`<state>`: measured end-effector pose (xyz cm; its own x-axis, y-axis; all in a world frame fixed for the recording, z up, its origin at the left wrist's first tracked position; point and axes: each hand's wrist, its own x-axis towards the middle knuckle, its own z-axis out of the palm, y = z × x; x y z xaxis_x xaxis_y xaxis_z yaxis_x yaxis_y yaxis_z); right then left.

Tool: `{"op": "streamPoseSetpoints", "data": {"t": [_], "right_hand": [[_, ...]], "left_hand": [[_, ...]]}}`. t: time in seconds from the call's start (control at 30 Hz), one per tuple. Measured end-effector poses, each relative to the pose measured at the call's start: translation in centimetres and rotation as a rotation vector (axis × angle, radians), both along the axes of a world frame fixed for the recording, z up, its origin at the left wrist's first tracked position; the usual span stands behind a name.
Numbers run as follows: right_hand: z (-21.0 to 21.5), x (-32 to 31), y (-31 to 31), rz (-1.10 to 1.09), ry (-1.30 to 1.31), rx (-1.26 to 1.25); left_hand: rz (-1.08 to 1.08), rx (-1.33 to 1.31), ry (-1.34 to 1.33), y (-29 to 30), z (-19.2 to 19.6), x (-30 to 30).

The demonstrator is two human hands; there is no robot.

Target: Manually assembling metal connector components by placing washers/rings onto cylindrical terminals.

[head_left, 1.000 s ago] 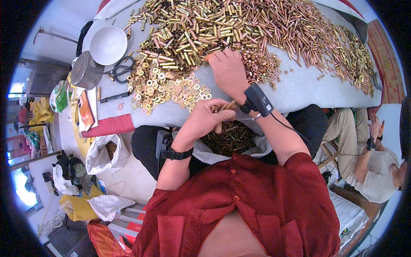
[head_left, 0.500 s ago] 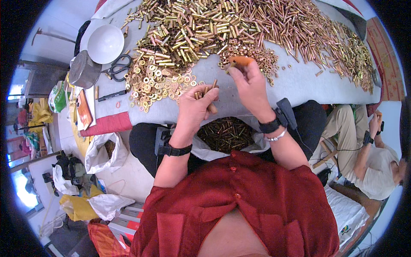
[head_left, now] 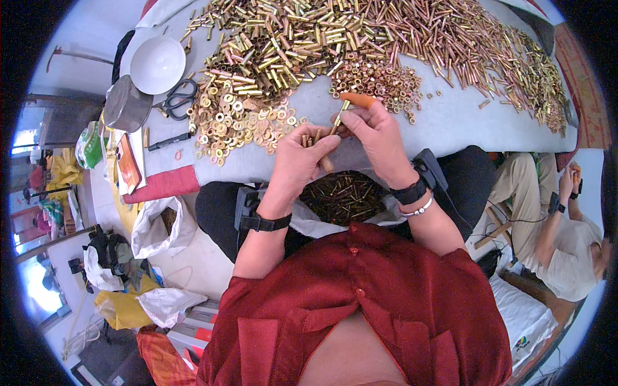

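My left hand [head_left: 297,159] is closed around several thin copper-coloured metal rods [head_left: 311,139], whose ends stick up between thumb and fingers. Between the fingers of my right hand [head_left: 380,136] is a slim brass-coloured tube [head_left: 342,112], tilted, its lower end close to the left thumb. An orange finger cot [head_left: 358,100] covers one right fingertip. Just beyond the hands lie a heap of flat washers [head_left: 241,122] on the left and a heap of small nuts [head_left: 380,83] on the right. Behind them spreads a large pile of metal tubes [head_left: 335,38].
An open white sack of dark metal pieces [head_left: 344,198] sits between my knees. At the table's left are a white bowl [head_left: 158,64], a grey metal container [head_left: 129,106], black-handled scissors [head_left: 180,100], a black marker [head_left: 169,142] and an orange phone [head_left: 128,164]. Another person [head_left: 566,238] sits at right.
My right hand has come back from the nuts toward my left hand, and a brass tube now shows clearly in its fingers. The left hand keeps its rods, shifted slightly right.
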<state>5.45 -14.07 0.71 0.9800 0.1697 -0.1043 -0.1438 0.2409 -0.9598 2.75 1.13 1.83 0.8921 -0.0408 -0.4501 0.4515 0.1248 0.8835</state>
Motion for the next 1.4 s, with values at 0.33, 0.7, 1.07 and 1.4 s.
{"op": "streamPoseSetpoints", "data": {"t": [0.33, 0.7, 1.07, 1.4], "right_hand": [[-0.3, 1.0, 1.7, -0.074, -0.369, -0.509], [-2.3, 0.5, 2.8, 0.084, -1.002, -1.069], [-1.7, -0.1, -4.2, -0.254, -0.798, -1.114], [-1.8, 1.6, 0.0, -0.153, -0.833, -1.22]], "left_hand": [[0.208, -0.16, -0.101, 2.3, 0.4, 0.8], [0.33, 0.716, -0.286, 5.9, -2.3, 2.3], [0.301, -0.001, -0.243, 1.0, 0.3, 2.3], [0.169, -0.244, -0.179, 0.8, -0.1, 1.3]]}}
